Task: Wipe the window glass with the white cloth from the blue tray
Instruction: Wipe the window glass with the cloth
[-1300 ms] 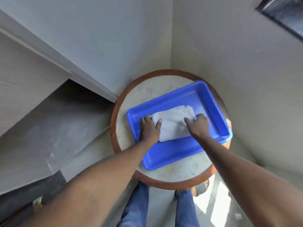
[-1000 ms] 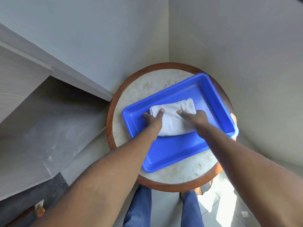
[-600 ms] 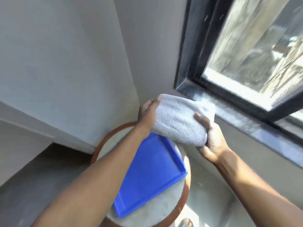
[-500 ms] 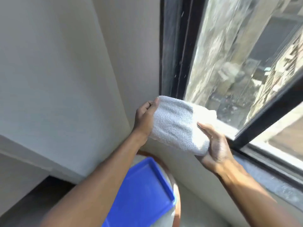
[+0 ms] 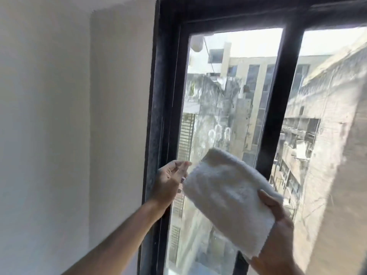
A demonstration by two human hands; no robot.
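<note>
pale wall beside a black-framed window, daylight outside

a plain off-white wall [image 5: 59, 116] is seen on the left, meeting a black window frame [image 5: 158, 116] whose surface is dusted with pale specks. the panes are divided by a black vertical mullion [image 5: 275, 108]. smudges and ring-shaped marks are seen on the left pane [image 5: 218, 108]. weathered concrete buildings [image 5: 327, 124] are lit by bright sun beyond, under a washed-out sky.

The right hand [image 5: 278, 231] grips the folded white cloth [image 5: 228, 193] from below, raised in front of the smudged window glass [image 5: 222, 108] — whether it touches is unclear. The left hand [image 5: 168, 182] hovers just beside the cloth's left edge, fingers loose, before the black window frame [image 5: 162, 96].
</note>
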